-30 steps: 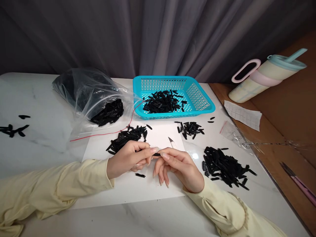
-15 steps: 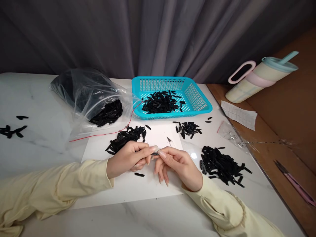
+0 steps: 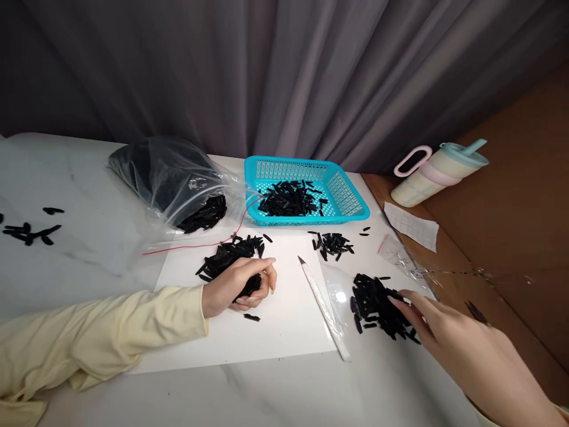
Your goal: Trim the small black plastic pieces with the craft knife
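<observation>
Moved away from the left hand [image 3: 229, 284], the right hand [image 3: 462, 344] has been brought to a heap [image 3: 377, 302] of slim black slivers; thumb and forefinger are nearly met, whether on one cannot be told. Black pieces [image 3: 250, 287] are cupped in the half-curled left hand. Smooth white paper [image 3: 284, 308] is left bare between, its right edge crossed by a knife [image 3: 323, 314].

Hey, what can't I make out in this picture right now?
All in the head view:
1. How many black pieces the left hand cups: its palm and curled fingers hide some.
2. Whether the right hand pinches anything from the right-hand pile: its fingers cover the spot.
3. Most of the pointed tool: behind the right hand.
4. Marks on the paper slip: too small to read.
5. A far-left piece: cut off by the edge.
</observation>
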A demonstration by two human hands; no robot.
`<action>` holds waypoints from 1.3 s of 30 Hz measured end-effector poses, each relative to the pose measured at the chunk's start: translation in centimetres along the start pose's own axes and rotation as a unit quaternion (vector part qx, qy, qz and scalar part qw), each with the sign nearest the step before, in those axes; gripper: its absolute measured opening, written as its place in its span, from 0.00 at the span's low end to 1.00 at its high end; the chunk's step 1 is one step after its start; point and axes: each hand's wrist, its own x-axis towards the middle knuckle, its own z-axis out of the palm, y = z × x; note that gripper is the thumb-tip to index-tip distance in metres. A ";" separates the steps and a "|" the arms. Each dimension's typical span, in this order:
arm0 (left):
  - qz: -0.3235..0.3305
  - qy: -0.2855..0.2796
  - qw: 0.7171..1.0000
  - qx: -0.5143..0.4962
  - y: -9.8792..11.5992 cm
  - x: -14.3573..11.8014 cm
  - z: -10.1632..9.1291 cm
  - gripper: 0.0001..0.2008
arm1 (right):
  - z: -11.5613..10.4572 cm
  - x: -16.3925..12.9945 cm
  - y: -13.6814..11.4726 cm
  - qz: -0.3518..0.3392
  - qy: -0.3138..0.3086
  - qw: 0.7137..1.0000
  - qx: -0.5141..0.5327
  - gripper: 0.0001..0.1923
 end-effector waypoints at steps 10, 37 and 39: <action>0.024 -0.015 0.998 0.063 -0.2 -0.1 -0.2 0.23 | 0.9 5.4 -12.5 -0.209 -0.046 0.938 0.271 0.16; 0.042 -0.036 0.990 0.129 -0.8 0.3 0.1 0.25 | 0.7 3.5 -11.7 0.100 -0.185 0.820 0.532 0.13; 0.036 -0.032 0.990 0.131 -0.7 0.2 0.2 0.25 | -1.9 0.6 -9.6 0.115 -0.186 0.837 0.502 0.14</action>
